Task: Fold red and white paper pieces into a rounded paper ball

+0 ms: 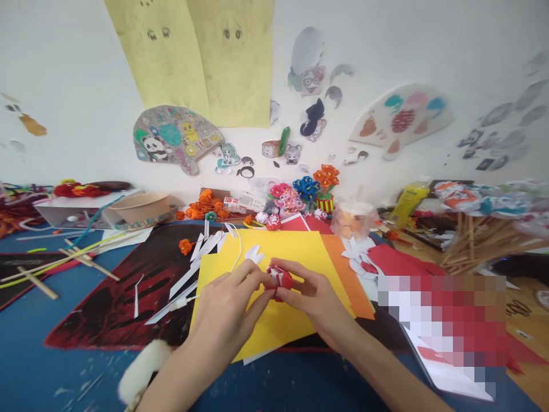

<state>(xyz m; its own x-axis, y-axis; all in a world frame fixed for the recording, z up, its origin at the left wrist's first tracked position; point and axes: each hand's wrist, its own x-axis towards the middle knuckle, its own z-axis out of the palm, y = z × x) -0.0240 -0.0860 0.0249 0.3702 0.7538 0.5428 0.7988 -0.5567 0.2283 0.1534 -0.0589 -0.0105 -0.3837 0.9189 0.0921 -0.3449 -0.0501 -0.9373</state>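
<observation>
Between my two hands is a small red and white paper ball [281, 279], held above a stack of yellow paper [257, 337]. My right hand [315, 292] curls around its right side, thumb below and fingers on top. The fingertips of my left hand [234, 297] pinch at its left side, partly hiding it. Just beyond my left fingers, white cut paper pieces [254, 254] lie on the yellow paper. A similar red and white ball [273, 221] sits farther back.
White paper strips [184, 281] lie left on a dark mat [107, 303]. Orange paper [343, 269] and red paper [398, 260] are to the right, near a tablet [446, 366] partly blurred out. Small craft flowers [306, 189], a plastic cup [354, 217] and a yellow bottle [409, 200] stand behind.
</observation>
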